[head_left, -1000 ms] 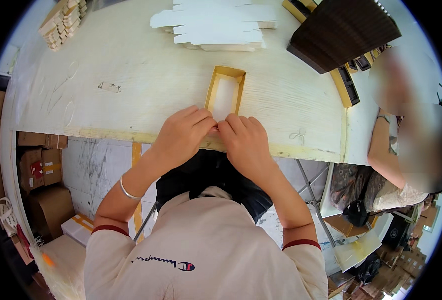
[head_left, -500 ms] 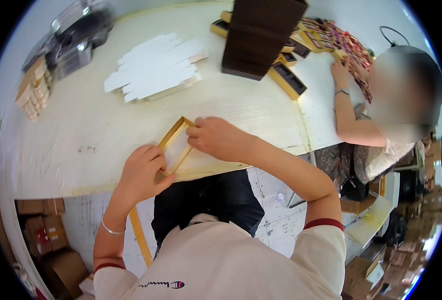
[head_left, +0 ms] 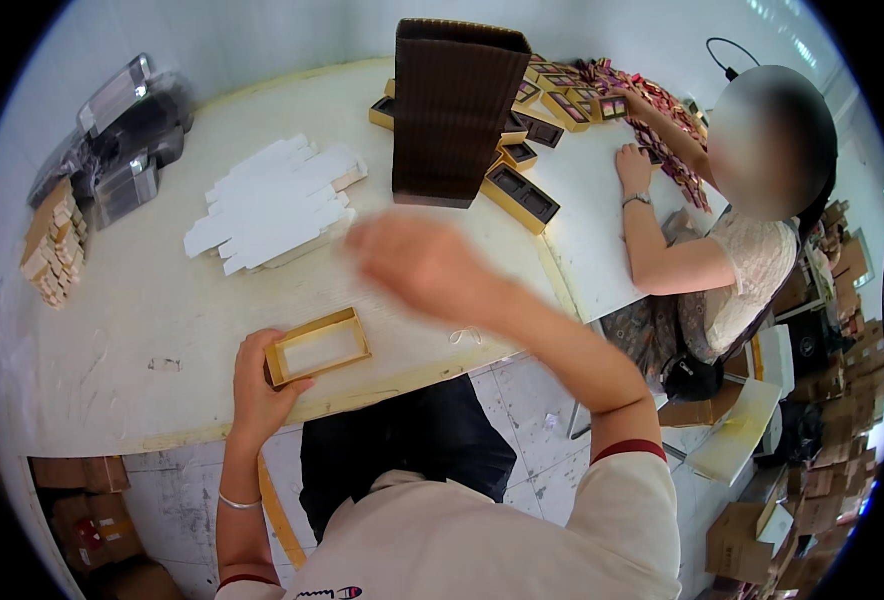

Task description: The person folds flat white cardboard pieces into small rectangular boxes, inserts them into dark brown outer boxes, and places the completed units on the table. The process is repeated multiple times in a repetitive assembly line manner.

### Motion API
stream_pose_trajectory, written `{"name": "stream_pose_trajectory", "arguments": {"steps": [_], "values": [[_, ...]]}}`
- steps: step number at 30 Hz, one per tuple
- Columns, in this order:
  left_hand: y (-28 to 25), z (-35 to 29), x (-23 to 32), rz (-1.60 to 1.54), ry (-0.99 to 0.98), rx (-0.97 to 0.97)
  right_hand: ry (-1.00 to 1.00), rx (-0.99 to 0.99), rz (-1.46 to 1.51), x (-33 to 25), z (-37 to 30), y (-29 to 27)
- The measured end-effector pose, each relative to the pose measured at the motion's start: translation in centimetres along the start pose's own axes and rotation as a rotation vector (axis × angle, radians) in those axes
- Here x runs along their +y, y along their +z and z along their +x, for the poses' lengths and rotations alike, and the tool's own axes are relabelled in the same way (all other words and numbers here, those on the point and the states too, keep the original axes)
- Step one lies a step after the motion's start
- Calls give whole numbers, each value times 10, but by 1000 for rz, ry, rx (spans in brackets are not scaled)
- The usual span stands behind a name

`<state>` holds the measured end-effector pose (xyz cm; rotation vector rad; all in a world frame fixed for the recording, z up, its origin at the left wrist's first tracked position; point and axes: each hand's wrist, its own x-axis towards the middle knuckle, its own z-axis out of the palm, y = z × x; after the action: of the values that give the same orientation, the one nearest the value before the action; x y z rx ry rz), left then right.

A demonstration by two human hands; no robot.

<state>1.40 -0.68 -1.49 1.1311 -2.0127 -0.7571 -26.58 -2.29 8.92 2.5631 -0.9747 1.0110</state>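
My left hand [head_left: 259, 388] grips the left end of a small rectangular gold cardboard frame [head_left: 337, 362], its thumb in front and fingers behind. The frame rests on the table near the front edge, its four walls squared and the pale tabletop showing through the middle. Smeared by motion, my right hand [head_left: 412, 262] hangs over the table beyond the frame, between it and a tall dark brown corrugated box [head_left: 447, 120]. Its fingers are too blurred to read. Just left of that hand lies a stack of flat white card pieces [head_left: 272, 205].
Gold boxes with dark inserts [head_left: 522, 198] crowd around the tall box's right side. At the far right a co-worker's hand [head_left: 634, 168] rests by a heap of small colourful packets [head_left: 652, 105]. Clear plastic packs [head_left: 127, 190] and stacked card pieces [head_left: 57, 245] stand far left.
The gold frame has gone from slanted and skewed to squared on the table, further left. My right hand has let go of it and moved away. The co-worker's one hand has lifted a small box.
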Motion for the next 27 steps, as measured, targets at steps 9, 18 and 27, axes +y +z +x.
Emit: {"name": "stream_pose_trajectory", "arguments": {"steps": [9,18,27], "values": [[0,-4,6,54,53,5,216,-128,-593,131,50,-128],[-3,-4,6,113,115,5,432,220,-262,102,82,-146],[-13,3,27,-88,-39,-202,1204,-476,986,-17,-13,-31]]}}
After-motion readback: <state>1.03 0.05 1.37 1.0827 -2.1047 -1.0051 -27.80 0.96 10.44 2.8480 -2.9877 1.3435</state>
